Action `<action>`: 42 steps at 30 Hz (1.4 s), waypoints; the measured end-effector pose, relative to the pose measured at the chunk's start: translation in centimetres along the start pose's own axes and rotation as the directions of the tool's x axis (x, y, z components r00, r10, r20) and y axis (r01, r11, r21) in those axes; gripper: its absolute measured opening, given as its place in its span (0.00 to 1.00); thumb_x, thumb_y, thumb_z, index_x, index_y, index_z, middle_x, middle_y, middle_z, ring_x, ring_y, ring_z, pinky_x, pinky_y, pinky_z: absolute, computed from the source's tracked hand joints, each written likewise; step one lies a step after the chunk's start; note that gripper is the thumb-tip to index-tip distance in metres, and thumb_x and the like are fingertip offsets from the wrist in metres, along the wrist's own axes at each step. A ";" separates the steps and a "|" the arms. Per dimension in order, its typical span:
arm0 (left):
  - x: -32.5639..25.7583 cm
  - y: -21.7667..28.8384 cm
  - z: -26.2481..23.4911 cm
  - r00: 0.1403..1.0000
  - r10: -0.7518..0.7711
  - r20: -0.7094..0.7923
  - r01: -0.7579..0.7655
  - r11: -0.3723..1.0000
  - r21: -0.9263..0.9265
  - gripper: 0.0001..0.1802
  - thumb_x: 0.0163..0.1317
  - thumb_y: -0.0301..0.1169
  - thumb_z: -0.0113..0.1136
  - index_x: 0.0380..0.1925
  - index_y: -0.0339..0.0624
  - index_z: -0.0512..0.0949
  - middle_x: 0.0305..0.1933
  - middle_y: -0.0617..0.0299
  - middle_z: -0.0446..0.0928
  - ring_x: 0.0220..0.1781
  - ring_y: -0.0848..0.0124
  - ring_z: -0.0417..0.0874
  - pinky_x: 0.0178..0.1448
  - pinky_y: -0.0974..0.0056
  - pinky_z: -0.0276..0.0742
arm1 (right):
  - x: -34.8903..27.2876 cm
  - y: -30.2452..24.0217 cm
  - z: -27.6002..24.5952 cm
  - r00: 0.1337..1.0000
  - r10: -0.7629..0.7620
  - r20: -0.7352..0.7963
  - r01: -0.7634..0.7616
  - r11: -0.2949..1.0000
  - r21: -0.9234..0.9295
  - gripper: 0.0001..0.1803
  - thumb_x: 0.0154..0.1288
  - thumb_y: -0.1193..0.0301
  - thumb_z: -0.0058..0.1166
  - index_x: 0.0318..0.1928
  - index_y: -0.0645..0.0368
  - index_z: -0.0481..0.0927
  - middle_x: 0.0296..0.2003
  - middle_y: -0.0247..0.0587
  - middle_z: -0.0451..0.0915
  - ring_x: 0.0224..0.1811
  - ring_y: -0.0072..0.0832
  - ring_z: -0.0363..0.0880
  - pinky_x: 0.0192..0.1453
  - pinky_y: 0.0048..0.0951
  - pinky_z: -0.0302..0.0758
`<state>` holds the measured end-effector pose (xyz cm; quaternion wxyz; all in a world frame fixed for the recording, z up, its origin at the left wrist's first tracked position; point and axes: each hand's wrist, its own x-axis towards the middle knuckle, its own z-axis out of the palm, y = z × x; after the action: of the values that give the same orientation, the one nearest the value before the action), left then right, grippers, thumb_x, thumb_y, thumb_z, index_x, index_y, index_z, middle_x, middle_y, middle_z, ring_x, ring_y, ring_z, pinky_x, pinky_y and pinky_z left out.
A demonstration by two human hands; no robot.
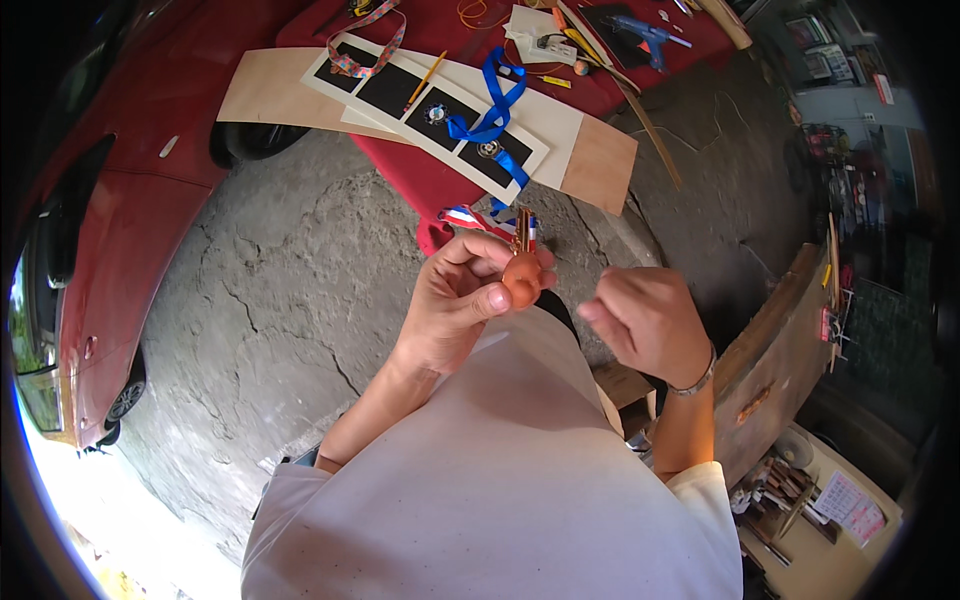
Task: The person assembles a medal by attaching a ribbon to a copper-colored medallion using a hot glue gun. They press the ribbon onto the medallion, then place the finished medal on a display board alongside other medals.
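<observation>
- Daylight's flooding in from seven o'clock, blown out white there.
- My hands and shirt are evenly lit and sharp.
- The rim bends hard; three o'clock sinks into dim, murky shadow.

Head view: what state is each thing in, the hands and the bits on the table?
left hand: closed, pinching the round orange disc
round orange disc: held upright, gold piece above it
right hand: loosely curled, holds nothing visible
blue ribbon: lying looped on the white board with black squares
blue glue gun: lying on the red table
</observation>
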<state>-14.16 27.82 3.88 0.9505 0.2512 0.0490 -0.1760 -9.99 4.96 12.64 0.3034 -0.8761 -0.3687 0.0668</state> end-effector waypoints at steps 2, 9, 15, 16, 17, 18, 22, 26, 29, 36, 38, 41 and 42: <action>0.3 0.0 -0.1 0.999 0.036 -0.004 -0.036 0.996 0.076 0.22 0.60 0.33 0.78 0.49 0.41 0.78 0.57 0.46 0.84 0.59 0.55 0.88 0.65 0.50 0.85 | 0.2 -0.5 0.4 0.998 -0.057 0.034 0.057 0.998 -0.016 0.09 0.60 0.72 0.68 0.35 0.60 0.80 0.29 0.40 0.77 0.29 0.41 0.77 0.31 0.38 0.73; 0.6 0.5 -0.4 0.997 0.078 -0.006 -0.075 0.979 0.190 0.27 0.59 0.37 0.80 0.51 0.40 0.76 0.58 0.45 0.84 0.59 0.59 0.87 0.62 0.52 0.86 | 1.8 -2.7 2.4 0.959 0.079 -0.270 -0.039 0.988 0.150 0.20 0.56 0.77 0.73 0.51 0.60 0.87 0.45 0.41 0.82 0.40 0.35 0.84 0.41 0.33 0.80; 0.2 0.6 -0.1 0.995 0.095 -0.028 -0.092 0.990 0.105 0.28 0.57 0.36 0.81 0.51 0.39 0.76 0.55 0.48 0.85 0.55 0.62 0.88 0.59 0.55 0.87 | 3.3 -3.5 6.1 0.878 0.091 -0.470 0.046 0.961 0.273 0.14 0.59 0.79 0.73 0.47 0.62 0.89 0.41 0.41 0.82 0.39 0.30 0.84 0.42 0.27 0.80; 0.0 0.6 -0.2 0.995 0.102 -0.021 -0.099 0.990 0.097 0.28 0.56 0.36 0.81 0.51 0.39 0.76 0.55 0.49 0.85 0.55 0.63 0.88 0.58 0.56 0.88 | 3.3 -3.7 6.3 0.862 0.091 -0.499 0.077 0.949 0.306 0.13 0.60 0.80 0.73 0.45 0.62 0.89 0.41 0.42 0.82 0.39 0.29 0.84 0.43 0.26 0.80; -0.1 0.6 -0.3 0.994 0.109 -0.011 -0.108 0.990 0.096 0.25 0.56 0.32 0.81 0.49 0.39 0.77 0.54 0.50 0.85 0.54 0.63 0.88 0.58 0.57 0.87 | 3.3 -3.8 6.3 0.873 0.180 -0.453 0.010 0.922 0.387 0.12 0.60 0.80 0.72 0.44 0.62 0.88 0.40 0.42 0.82 0.39 0.29 0.84 0.43 0.27 0.80; -0.3 0.7 -0.6 0.993 0.116 0.001 -0.116 0.989 0.095 0.23 0.56 0.28 0.80 0.48 0.38 0.78 0.54 0.51 0.85 0.53 0.64 0.88 0.58 0.58 0.87 | 3.3 -4.0 6.3 0.871 0.256 -0.420 -0.039 0.887 0.460 0.10 0.60 0.81 0.72 0.43 0.62 0.88 0.40 0.42 0.82 0.39 0.29 0.84 0.43 0.27 0.80; -0.5 0.7 -1.4 0.992 0.128 -0.011 -0.127 0.988 0.087 0.21 0.55 0.22 0.80 0.47 0.38 0.79 0.53 0.52 0.86 0.52 0.66 0.88 0.58 0.58 0.86 | 4.0 -4.4 6.9 0.894 0.213 -0.394 -0.082 0.942 0.324 0.10 0.63 0.85 0.64 0.42 0.63 0.78 0.39 0.45 0.77 0.39 0.38 0.81 0.42 0.36 0.80; -0.9 0.8 -1.6 0.991 0.132 0.022 -0.134 0.980 0.150 0.21 0.55 0.23 0.80 0.47 0.39 0.79 0.52 0.52 0.86 0.55 0.63 0.88 0.61 0.55 0.85 | 4.9 -3.5 7.3 0.897 0.122 -0.424 -0.032 0.977 0.213 0.09 0.68 0.85 0.54 0.44 0.62 0.71 0.39 0.49 0.71 0.38 0.43 0.75 0.41 0.36 0.76; -1.6 0.7 -1.3 0.991 0.123 0.043 -0.126 0.989 0.076 0.21 0.57 0.26 0.79 0.48 0.40 0.79 0.56 0.50 0.85 0.58 0.58 0.87 0.65 0.51 0.84 | 3.8 -3.3 6.4 0.863 0.249 -0.439 -0.073 0.922 0.379 0.05 0.72 0.83 0.49 0.45 0.62 0.70 0.38 0.50 0.71 0.37 0.43 0.74 0.41 0.37 0.73; -2.3 1.0 -2.1 0.998 0.053 -0.027 -0.053 0.999 -0.006 0.25 0.63 0.38 0.76 0.52 0.44 0.73 0.62 0.42 0.81 0.63 0.51 0.86 0.63 0.51 0.87 | 0.0 -2.2 3.8 0.990 0.133 0.036 -0.134 0.990 0.042 0.05 0.72 0.76 0.57 0.39 0.62 0.74 0.38 0.45 0.75 0.38 0.38 0.77 0.41 0.35 0.74; -2.2 0.9 -2.3 0.998 0.067 -0.010 -0.067 0.998 0.016 0.25 0.63 0.39 0.76 0.52 0.44 0.73 0.62 0.42 0.81 0.63 0.51 0.85 0.65 0.49 0.86 | 0.3 -2.0 4.5 0.998 0.059 -0.010 -0.059 0.998 0.003 0.06 0.69 0.75 0.62 0.40 0.62 0.77 0.37 0.43 0.77 0.38 0.38 0.78 0.39 0.35 0.75; -2.0 0.7 -2.4 0.995 0.094 0.033 -0.093 0.995 -0.027 0.21 0.62 0.34 0.76 0.51 0.46 0.77 0.61 0.46 0.82 0.62 0.55 0.86 0.68 0.49 0.82 | 1.0 -2.8 5.6 0.967 0.082 -0.243 -0.049 0.989 0.142 0.09 0.63 0.79 0.66 0.43 0.61 0.82 0.39 0.40 0.80 0.38 0.42 0.81 0.39 0.36 0.78; -2.0 0.6 -2.3 0.995 0.098 0.031 -0.097 0.995 -0.020 0.20 0.63 0.34 0.76 0.51 0.46 0.77 0.61 0.46 0.83 0.62 0.56 0.86 0.67 0.50 0.82 | 1.3 -3.1 5.7 0.954 0.088 -0.286 -0.031 0.980 0.196 0.11 0.61 0.81 0.67 0.44 0.61 0.83 0.39 0.40 0.80 0.38 0.41 0.81 0.40 0.36 0.78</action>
<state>-15.85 30.10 2.54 0.9609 0.2417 0.0230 -0.1329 -12.91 10.25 9.99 0.4345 -0.8541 -0.2850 -0.0198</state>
